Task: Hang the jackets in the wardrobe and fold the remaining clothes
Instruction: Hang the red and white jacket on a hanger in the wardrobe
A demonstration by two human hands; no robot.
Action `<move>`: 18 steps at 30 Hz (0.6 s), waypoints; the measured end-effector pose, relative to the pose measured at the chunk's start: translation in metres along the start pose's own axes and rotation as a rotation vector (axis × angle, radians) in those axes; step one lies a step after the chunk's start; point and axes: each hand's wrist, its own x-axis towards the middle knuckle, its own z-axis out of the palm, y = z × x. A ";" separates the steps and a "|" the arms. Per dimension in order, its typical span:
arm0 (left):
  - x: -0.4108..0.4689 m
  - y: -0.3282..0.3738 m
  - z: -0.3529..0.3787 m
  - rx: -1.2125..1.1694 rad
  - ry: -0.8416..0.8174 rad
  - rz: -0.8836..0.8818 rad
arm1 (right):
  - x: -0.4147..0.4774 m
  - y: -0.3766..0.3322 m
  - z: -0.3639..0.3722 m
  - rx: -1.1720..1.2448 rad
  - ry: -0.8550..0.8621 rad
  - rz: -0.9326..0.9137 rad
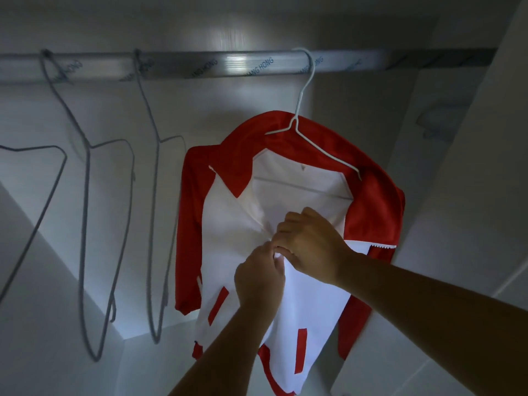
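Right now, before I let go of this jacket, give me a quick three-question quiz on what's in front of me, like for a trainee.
1. True or false: the jacket is blue and white.
2. Left hand and right hand pinch the jacket at its: A sleeve, B front opening, C collar?
3. What does the white hanger hook over?
Key: 1 false, red and white; 2 B; 3 the rail.

A metal wardrobe rail with printed lettering runs across overhead. Hooked over it toward the left hang a grey wire hanger and a second grey wire hanger; a white wire hanger hooks on well to the right.
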 end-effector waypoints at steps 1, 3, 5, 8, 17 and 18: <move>0.001 0.002 0.003 0.025 -0.002 0.006 | 0.001 0.000 -0.005 -0.040 0.022 0.031; 0.000 0.001 0.007 0.082 -0.024 -0.006 | 0.004 0.005 -0.021 -0.103 0.092 0.110; -0.005 -0.001 0.008 0.120 -0.059 -0.031 | 0.008 0.010 -0.041 -0.172 0.142 0.155; -0.009 -0.004 0.009 0.152 -0.085 -0.033 | 0.016 0.014 -0.067 -0.229 0.151 0.168; -0.004 0.005 0.010 0.066 -0.112 -0.097 | 0.057 0.031 -0.116 -0.145 0.167 0.257; -0.004 0.006 0.011 0.052 -0.131 -0.109 | 0.059 0.033 -0.116 -0.116 0.147 0.276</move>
